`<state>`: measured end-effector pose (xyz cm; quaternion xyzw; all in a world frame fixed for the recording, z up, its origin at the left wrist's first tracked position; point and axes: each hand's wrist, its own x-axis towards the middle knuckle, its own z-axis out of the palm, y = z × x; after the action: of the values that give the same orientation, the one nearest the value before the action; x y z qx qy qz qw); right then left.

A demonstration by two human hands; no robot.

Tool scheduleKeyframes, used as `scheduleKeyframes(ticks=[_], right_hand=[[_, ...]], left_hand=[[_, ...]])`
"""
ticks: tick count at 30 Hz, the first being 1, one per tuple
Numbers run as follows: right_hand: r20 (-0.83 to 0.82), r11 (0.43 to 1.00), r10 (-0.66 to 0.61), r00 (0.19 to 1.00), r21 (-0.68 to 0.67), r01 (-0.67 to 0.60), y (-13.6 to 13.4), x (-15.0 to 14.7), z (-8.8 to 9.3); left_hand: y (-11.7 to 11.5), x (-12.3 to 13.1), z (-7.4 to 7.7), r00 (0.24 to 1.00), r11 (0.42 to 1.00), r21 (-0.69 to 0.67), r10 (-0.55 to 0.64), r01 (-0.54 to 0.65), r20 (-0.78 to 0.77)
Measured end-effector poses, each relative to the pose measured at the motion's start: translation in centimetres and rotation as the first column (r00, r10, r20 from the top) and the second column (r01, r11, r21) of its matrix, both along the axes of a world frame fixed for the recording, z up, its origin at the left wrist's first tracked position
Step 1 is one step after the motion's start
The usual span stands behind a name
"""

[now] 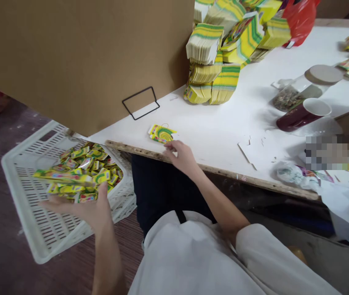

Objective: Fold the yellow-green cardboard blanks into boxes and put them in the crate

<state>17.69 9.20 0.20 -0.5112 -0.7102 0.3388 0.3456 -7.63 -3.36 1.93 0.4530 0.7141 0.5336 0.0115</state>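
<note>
My left hand (83, 209) is stretched over the white plastic crate (40, 223), fingers extended and thumb raised. Just beyond its fingers are blurred yellow-green cartons (66, 177); whether they still touch the hand I cannot tell. More small cartons (112, 178) lie heaped inside the crate. At the table's front edge, my right hand (182, 156) has its fingers bent together at the near corner of a small yellow-green carton (162, 134). This carton lies on the white table (205, 135) with its end flaps out.
A large cardboard box (78, 61) stands at left on the table. Bundles of flat yellow-green cartons (223, 82) are stacked beside it. Farther right are a lidded jar (294, 94), a dark red cup (294, 116), a red bag (300, 22), and paper scraps (246, 155).
</note>
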Motion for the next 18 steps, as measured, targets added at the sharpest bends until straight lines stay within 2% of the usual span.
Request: scheduleKeyframes(ticks=[2, 3, 6, 10, 15, 18], right_hand=[[0.189, 0.989, -0.129, 0.974, -0.043, 0.139, 2.5, 0.0, -0.1], [0.265, 0.979, -0.174, 0.948, -0.060, 0.197, 3.4, -0.1, -0.3], [0.359, 0.957, -0.231, 0.904, -0.083, 0.278, 4.9, -0.8, -1.1], [0.306, 0.960, -0.241, 0.921, -0.064, 0.272, 4.5, -1.6, -2.0], [0.108, 0.961, -0.276, 0.955, 0.010, 0.277, 4.1, -1.8, -2.8], [-0.063, 0.962, -0.262, 0.963, 0.064, 0.266, 4.4, -2.0, -2.6]], left_hand=[[-0.3, -0.4, 0.0, 0.994, 0.996, 0.023, 0.083, -0.081, -0.075], [-0.4, -0.3, -0.3, 0.994, 0.995, 0.017, 0.098, -0.097, -0.057], [-0.3, 0.9, -1.9, 0.992, 0.997, -0.080, 0.030, -0.020, 0.125], [0.5, 2.0, -3.7, 0.950, 0.986, -0.076, -0.118, 0.146, 0.290], [1.2, 2.1, -4.8, 0.886, 0.966, -0.097, -0.177, 0.241, 0.429], [2.0, 3.3, -5.7, 0.780, 0.942, -0.043, -0.249, 0.332, 0.574]])
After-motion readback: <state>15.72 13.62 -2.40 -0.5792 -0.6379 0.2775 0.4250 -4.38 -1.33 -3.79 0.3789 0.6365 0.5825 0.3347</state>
